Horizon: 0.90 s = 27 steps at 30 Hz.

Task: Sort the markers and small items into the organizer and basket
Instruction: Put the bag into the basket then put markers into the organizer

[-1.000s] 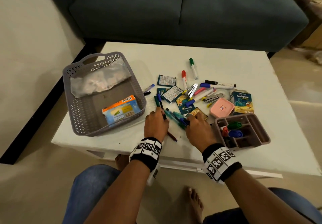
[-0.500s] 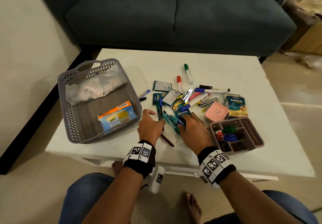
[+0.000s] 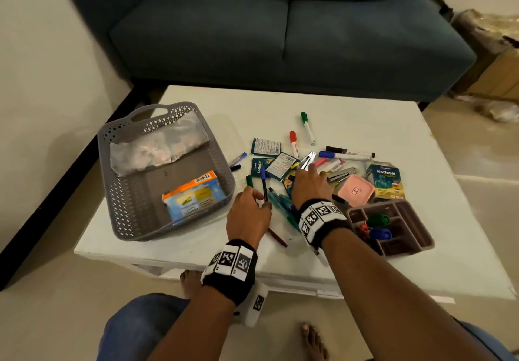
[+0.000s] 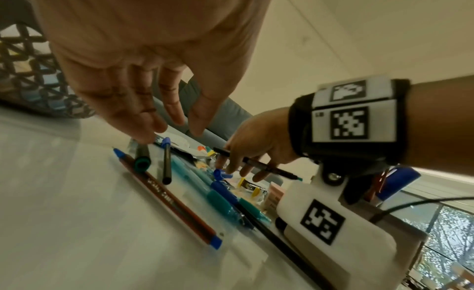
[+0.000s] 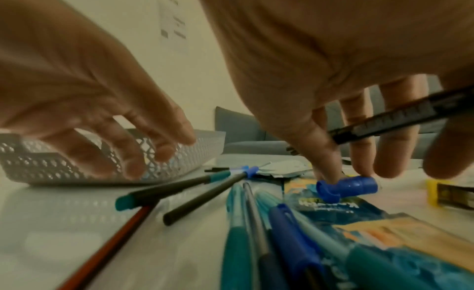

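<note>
My right hand [image 3: 307, 169] reaches into the pile of markers and sachets on the white table [image 3: 365, 119]. It holds a thin black pen [image 5: 400, 122] across its fingers, and its index fingertip touches a loose blue cap [image 5: 346, 185]. My left hand [image 3: 259, 199] hovers beside it with relaxed fingers, the tips on a green-capped pen [image 4: 141, 158] and a blue-capped black pen [image 3: 264, 183]. Teal and blue pens [image 3: 283, 206] lie between the hands. The grey basket [image 3: 112, 186] stands to the left. The brown organizer [image 3: 407, 250] sits at the right with green, red and blue markers inside.
The basket holds a clear plastic bag [image 3: 160, 147] and an orange-blue packet [image 3: 193, 195]. A pink box [image 3: 356, 190], a Koflet-H packet [image 3: 389, 181], staplers and whiteboard markers [image 3: 307, 127] lie in the pile. A teal sofa [image 3: 280, 32] stands behind the table.
My right hand has moved forward from the teal pens into the pile, carrying the black pen. The left hand has stayed by the pens near the basket.
</note>
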{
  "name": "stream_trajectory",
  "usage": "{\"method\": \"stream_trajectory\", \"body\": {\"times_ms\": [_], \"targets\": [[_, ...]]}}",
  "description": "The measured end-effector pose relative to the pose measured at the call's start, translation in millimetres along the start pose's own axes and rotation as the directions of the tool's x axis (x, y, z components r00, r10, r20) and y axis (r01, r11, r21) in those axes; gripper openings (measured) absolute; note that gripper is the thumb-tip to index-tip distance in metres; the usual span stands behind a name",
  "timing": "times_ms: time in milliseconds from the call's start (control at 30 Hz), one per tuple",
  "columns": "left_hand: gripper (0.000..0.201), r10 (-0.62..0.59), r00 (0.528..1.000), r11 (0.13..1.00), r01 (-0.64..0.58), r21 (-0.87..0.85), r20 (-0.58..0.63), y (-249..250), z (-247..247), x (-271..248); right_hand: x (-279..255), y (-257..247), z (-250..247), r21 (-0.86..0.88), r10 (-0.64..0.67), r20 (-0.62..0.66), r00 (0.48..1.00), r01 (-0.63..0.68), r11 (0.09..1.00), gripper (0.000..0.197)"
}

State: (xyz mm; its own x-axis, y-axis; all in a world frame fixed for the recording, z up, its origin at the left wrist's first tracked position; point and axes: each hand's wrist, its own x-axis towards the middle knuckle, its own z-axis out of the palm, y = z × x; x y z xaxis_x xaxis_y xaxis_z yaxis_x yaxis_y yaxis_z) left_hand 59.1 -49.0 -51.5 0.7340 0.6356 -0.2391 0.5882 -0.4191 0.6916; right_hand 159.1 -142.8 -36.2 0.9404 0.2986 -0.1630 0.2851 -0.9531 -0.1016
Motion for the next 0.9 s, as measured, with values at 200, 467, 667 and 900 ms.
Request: {"method": "stream_trajectory", "body": {"times_ms": [200, 467, 667, 900], "targets": [[0.014, 0.034, 0.999, 0.998, -0.033, -0.045, 0.016, 1.3, -3.7, 3.9, 15.7, -3.7, 5.4, -0.102, -0.040, -0.020, 0.999, 0.038, 0.994, 0.029], [0.048, 0.235, 0.963, 0.912, -0.173, -0.372, 0.128, 6.4, -23.7, 15.6, -22.0, -14.7, -42.4, 0.250, -0.114, -0.162, 0.980, 0.152, 0.956, 0.029], [0.070, 0.395, 0.885, 0.744, -0.150, -0.652, 0.248, 19.5, -30.2, -2.5, -64.1, -32.1, -68.0, 0.603, -0.186, -0.128, 0.974, 0.225, 0.765, 0.021], [0.035, 0.328, 0.892, 0.593, 0.060, -0.803, 0.309, 37.1, -27.1, -18.0, -49.5, -13.7, -79.2, 0.625, -0.237, 0.038, 0.971, 0.162, 0.763, 0.021]]}}
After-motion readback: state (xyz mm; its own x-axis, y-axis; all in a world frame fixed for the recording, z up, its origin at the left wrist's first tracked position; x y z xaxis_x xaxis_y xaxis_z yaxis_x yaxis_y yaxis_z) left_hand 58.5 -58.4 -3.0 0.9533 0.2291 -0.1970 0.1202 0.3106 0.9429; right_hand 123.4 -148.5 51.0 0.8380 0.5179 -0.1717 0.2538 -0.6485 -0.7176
